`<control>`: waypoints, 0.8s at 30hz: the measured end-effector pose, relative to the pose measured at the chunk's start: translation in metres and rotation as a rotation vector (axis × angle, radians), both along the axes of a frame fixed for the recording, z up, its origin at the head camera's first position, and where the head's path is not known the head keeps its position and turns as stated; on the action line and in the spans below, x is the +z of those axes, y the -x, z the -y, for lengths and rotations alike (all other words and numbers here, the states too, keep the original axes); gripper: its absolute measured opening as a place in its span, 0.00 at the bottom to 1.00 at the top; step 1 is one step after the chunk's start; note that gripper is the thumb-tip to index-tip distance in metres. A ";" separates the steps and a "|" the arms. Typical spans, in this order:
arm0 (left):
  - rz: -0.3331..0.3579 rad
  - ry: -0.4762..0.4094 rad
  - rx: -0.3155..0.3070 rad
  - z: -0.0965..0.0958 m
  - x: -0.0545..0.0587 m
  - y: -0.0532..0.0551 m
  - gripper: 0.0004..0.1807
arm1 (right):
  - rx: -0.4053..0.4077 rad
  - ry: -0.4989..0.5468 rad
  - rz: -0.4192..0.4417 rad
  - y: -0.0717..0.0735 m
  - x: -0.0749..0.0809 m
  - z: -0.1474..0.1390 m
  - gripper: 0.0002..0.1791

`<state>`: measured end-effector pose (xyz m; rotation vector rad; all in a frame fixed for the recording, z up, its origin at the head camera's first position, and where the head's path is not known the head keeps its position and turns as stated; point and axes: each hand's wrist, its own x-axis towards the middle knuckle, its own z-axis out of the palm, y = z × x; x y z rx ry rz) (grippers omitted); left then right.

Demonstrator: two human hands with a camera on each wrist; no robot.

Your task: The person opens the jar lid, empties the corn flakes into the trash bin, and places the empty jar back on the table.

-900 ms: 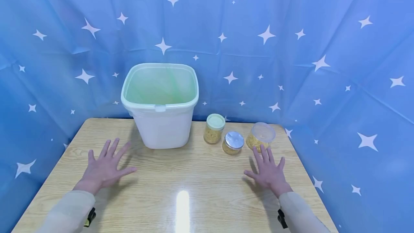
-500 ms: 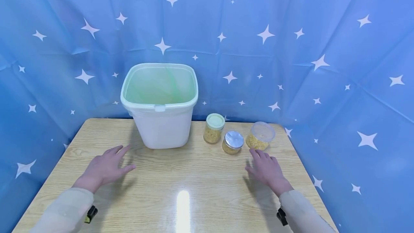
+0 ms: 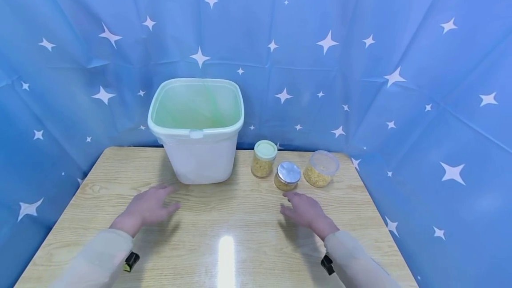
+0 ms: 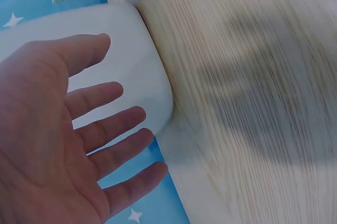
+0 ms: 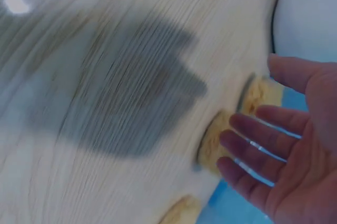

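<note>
My left hand (image 3: 145, 208) hovers over the table in front of the bin's left side, fingers spread and holding nothing. The white bin (image 3: 202, 159) with a pale green rim stands upright, its top uncovered. In the head view my right hand (image 3: 306, 211) is in the air just before a short jar with a silver lid (image 3: 289, 172); its fingers are loosely extended around nothing. Behind and left of that jar is a taller jar with a pale green lid (image 3: 266, 150). A clear tub (image 3: 321, 169) of yellowish flakes sits to the right.
The wooden table (image 3: 240, 243) carries the bin and jars along its back edge. A blue star-patterned curtain (image 3: 256, 34) hangs close behind and beside it. Glare shows near the table's front middle.
Both hands have moved inward over the table, the right one leftward from the clear tub to before the silver-lidded jar. Their widely spread fingers have relaxed. Bin and jars stay put.
</note>
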<state>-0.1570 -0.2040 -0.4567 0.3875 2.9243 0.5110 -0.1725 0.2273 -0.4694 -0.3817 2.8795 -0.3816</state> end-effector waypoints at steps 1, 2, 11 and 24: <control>-0.003 -0.010 -0.004 -0.003 -0.001 0.000 0.30 | -0.001 0.039 0.022 0.001 -0.001 0.005 0.28; -0.008 -0.021 -0.010 -0.007 -0.001 0.001 0.29 | 0.001 0.079 0.042 0.003 -0.003 0.011 0.29; -0.024 -0.070 -0.067 -0.044 -0.005 0.007 0.28 | -0.053 0.329 0.135 0.024 -0.021 0.049 0.32; 0.037 -0.119 -0.066 -0.078 -0.016 0.003 0.26 | -0.304 0.474 0.190 0.059 -0.040 0.065 0.43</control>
